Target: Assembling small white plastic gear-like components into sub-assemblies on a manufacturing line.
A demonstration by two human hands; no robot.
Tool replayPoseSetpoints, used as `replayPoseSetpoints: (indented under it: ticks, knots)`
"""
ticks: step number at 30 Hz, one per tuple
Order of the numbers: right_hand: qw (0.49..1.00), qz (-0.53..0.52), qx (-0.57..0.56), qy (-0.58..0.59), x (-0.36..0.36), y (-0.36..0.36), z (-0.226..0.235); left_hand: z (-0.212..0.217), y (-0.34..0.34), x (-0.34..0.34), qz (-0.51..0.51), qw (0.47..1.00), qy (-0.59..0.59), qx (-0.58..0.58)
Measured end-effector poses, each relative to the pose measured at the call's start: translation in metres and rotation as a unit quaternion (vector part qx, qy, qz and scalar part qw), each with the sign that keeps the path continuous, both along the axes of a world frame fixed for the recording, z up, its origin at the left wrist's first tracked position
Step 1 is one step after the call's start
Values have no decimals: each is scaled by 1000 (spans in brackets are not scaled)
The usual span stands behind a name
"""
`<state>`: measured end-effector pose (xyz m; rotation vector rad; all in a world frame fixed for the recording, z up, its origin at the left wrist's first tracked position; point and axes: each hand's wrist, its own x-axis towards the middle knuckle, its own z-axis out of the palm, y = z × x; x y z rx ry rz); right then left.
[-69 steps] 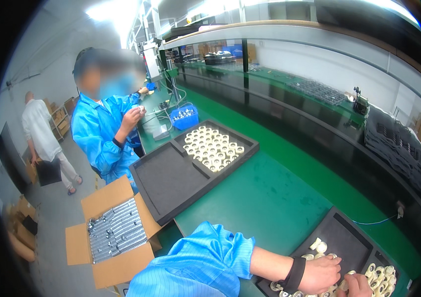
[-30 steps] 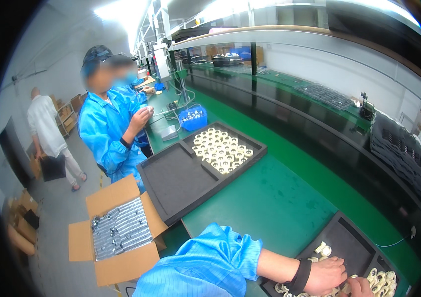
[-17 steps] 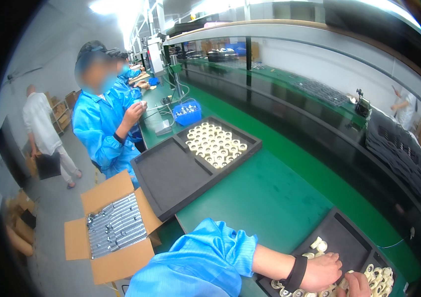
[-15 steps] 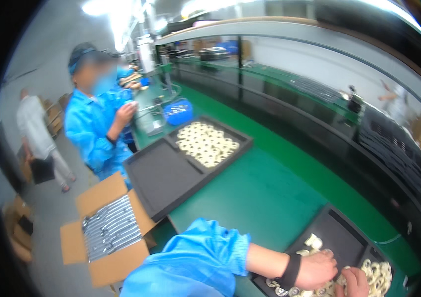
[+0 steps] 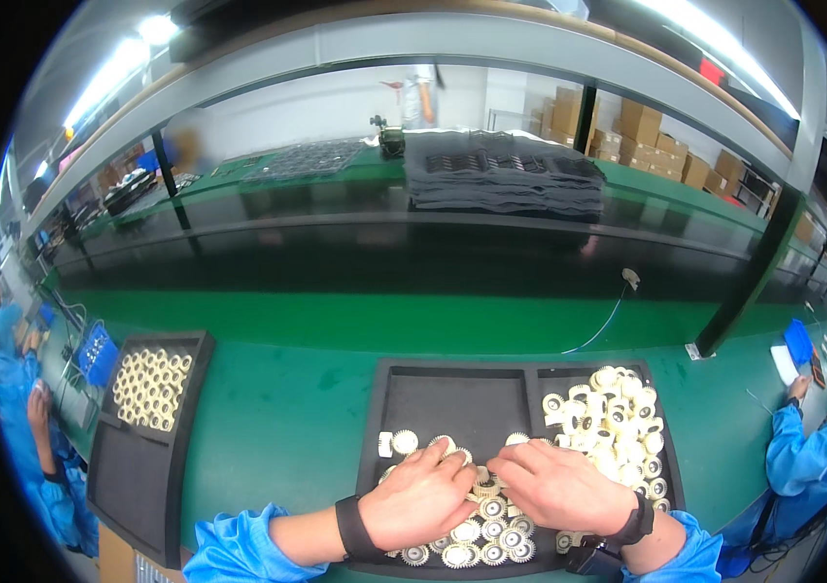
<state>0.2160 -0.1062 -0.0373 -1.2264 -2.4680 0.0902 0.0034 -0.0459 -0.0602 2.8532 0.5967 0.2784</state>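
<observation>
In front of me lies a black two-part tray [image 5: 438, 374]. Cream toothed gears [image 5: 491, 552] with dark or metal centres lie in the near part of its left compartment, some flat, some on edge. My left hand [image 5: 418, 500] is over them, back upward, its fingers bent closed at a gear [image 5: 484, 481] between the two hands. My right hand [image 5: 569, 486] reaches in from the other side, fingers curled down among the gears; its fingertips are partly hidden, so what they hold does not show. A heap of gears [image 5: 608, 418] fills the right compartment. Dark bands circle both wrists.
Another black tray [image 5: 137, 486] with gears sits to the left, near a blue basket [image 5: 96, 355]. Blue-sleeved people work at the left and right edges. Beyond the green table [image 5: 277, 389], a shelf post [image 5: 749, 272] rises; dark stacked sheets [image 5: 506, 180] lie farther back.
My view has swung from the left to face the near tray squarely. Both hands remain over its gears. The open carton and left-hand co-worker have shifted toward the left edge.
</observation>
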Motion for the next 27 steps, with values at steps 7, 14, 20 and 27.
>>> replayPoseSetpoints:
  ticks: [7,14,20,27]
  knots:
    - [1000,9,1,6,1,1,-2,-5,2,1,3,1000,-7,9]
    - [1000,2,12,3,-16,7,-3,-15,0,-5,17,1000,14,-15]
    - [997,-32,-69,-12,-26,-12,25,-36,-3,5,39,992,-119,20]
    - [996,-30,-86,-26,-25,-9,25,-29,-1,3,12,985,-158,69]
